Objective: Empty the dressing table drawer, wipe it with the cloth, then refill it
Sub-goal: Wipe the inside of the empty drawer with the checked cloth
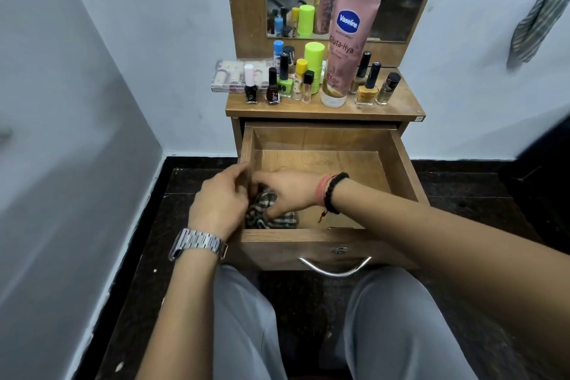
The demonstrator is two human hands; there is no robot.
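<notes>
While the brown wooden pull-out drawer (pixel 398 170) stands open, the right hand (pixel 287 191) presses the crumpled checked cloth (pixel 268 214) into its seven-o'clock corner, fingers curled on it; the left hand (pixel 220 200) grips the drawer's left wall.

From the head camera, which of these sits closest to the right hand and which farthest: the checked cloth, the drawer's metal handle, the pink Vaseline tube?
1. Checked cloth: in the drawer's near left corner, under the right hand.
2. Metal handle: on the drawer front, below and right of the hand.
3. Pink Vaseline tube: upright on the tabletop, before the mirror.
</notes>
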